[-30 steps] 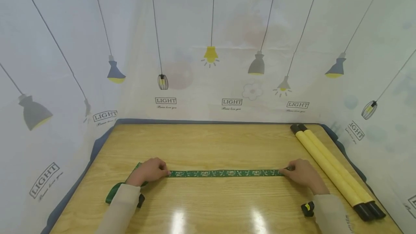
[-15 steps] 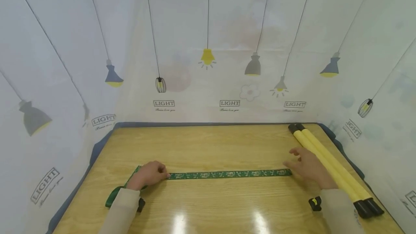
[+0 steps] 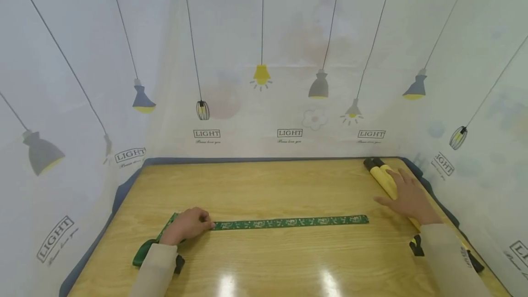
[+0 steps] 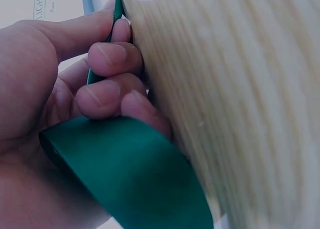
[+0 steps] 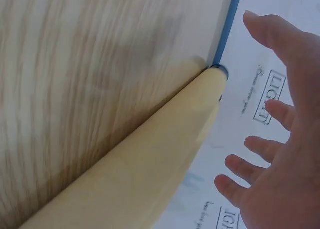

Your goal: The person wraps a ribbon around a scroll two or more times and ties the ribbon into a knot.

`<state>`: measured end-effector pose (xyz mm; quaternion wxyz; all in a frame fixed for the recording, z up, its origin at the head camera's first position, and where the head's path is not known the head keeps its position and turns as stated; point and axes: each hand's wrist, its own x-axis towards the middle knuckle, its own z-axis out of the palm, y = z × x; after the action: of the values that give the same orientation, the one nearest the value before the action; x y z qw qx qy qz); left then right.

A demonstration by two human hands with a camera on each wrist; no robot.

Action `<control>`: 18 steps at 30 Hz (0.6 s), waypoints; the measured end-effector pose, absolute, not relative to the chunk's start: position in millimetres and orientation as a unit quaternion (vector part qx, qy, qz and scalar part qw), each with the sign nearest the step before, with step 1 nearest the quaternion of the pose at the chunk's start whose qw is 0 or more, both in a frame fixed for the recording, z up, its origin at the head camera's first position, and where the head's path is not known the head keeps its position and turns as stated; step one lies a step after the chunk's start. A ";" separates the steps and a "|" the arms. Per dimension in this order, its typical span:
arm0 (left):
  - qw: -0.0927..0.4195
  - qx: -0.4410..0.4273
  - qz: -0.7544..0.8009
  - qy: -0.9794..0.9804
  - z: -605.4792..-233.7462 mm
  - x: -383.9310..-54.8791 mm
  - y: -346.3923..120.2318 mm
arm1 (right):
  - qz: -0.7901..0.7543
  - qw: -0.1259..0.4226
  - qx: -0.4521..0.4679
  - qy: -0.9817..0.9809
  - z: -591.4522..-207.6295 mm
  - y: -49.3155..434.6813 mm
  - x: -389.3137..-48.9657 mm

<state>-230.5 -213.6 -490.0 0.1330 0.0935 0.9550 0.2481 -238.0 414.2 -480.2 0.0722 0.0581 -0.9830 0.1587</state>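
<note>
A green ribbon with a pale printed pattern (image 3: 288,222) lies stretched flat across the table in the head view. My left hand (image 3: 189,226) pinches it near its left end; in the left wrist view the ribbon (image 4: 130,164) passes between thumb and fingers and bends into a plain glossy loop below them. My right hand (image 3: 410,198) is spread over the yellow tubes with black ends (image 3: 381,178), thumb held away from the fingers. The right wrist view shows this hand (image 5: 280,154) with splayed fingers beside a yellow tube (image 5: 135,154), nothing in its grasp.
The wooden table (image 3: 255,187) backs onto a white curtain (image 3: 239,145) printed with lamps, with a blue edge strip (image 3: 264,160) along the back. A small black-and-yellow object (image 3: 416,245) shows at the right wrist, a dark one (image 3: 179,264) at the left wrist.
My right hand has let go of the ribbon's right end and moved right and away from me, over the yellow tubes. My left hand keeps its pinch.
</note>
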 end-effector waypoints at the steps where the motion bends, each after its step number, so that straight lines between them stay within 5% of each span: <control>1: 0.133 0.093 0.248 0.955 -490.2 -230.7 -213.6 | 0.152 0.069 0.051 -0.985 -480.6 417.6 -238.9; 13: 0.136 0.093 0.253 0.953 -496.5 -234.4 -214.8 | 0.148 -0.048 -0.057 -0.986 -480.9 440.8 -236.4; 18: 0.137 0.089 0.256 0.953 -497.2 -235.7 -215.1 | 0.143 -0.057 -0.062 -0.986 -483.1 444.2 -238.3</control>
<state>-235.7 -215.1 -497.2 0.1371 0.0893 0.9526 0.2564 -238.3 444.2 -483.1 -0.0569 -0.0616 -0.9862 0.1428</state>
